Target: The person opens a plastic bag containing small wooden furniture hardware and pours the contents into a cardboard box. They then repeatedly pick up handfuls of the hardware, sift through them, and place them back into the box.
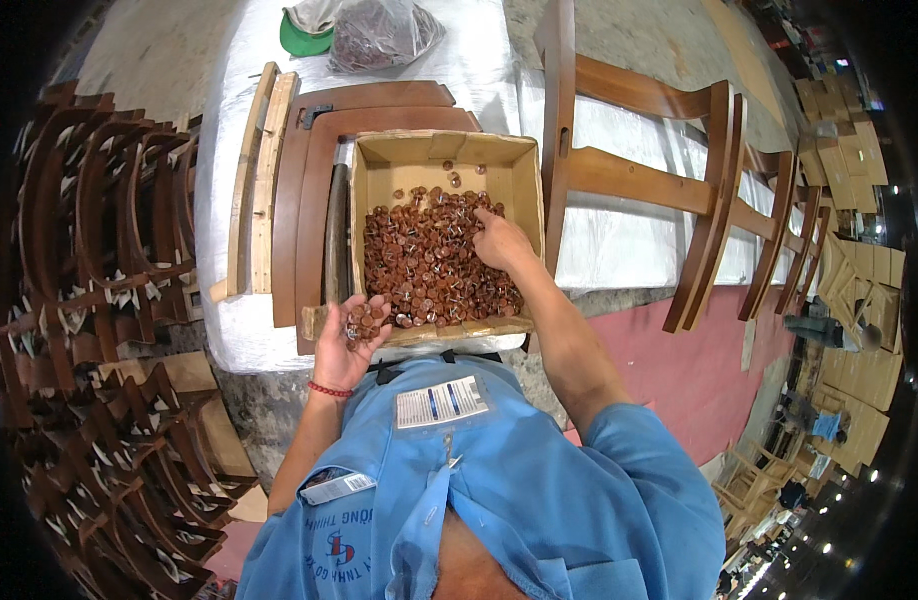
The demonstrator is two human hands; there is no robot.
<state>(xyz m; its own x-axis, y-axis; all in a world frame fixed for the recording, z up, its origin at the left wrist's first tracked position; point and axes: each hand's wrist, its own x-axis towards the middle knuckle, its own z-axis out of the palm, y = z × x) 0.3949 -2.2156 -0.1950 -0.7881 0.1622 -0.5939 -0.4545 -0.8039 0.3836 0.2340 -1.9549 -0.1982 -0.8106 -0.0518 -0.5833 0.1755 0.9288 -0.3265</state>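
Observation:
A cardboard box point(445, 149) with its top open stands in front of me, holding a heap of small brown round-headed nail glides point(429, 255), some with metal shanks showing. My left hand point(347, 345) is at the box's near left corner, palm up and fingers curled, cupping a small pile of nail glides point(366, 319). Inside the box, my right hand point(501, 242) reaches down to the right side of the heap. Its fingers are drawn together at the glides, and what lies between the fingertips is too small to make out.
Curved brown wooden panels point(319, 180) and pale wooden strips point(264, 200) lie left of the box. Wooden chair frames point(639, 185) stand to its right. A plastic bag point(384, 38) and a green-brimmed cap point(307, 38) sit at the back. Stacked brown chair parts point(109, 210) fill the far left.

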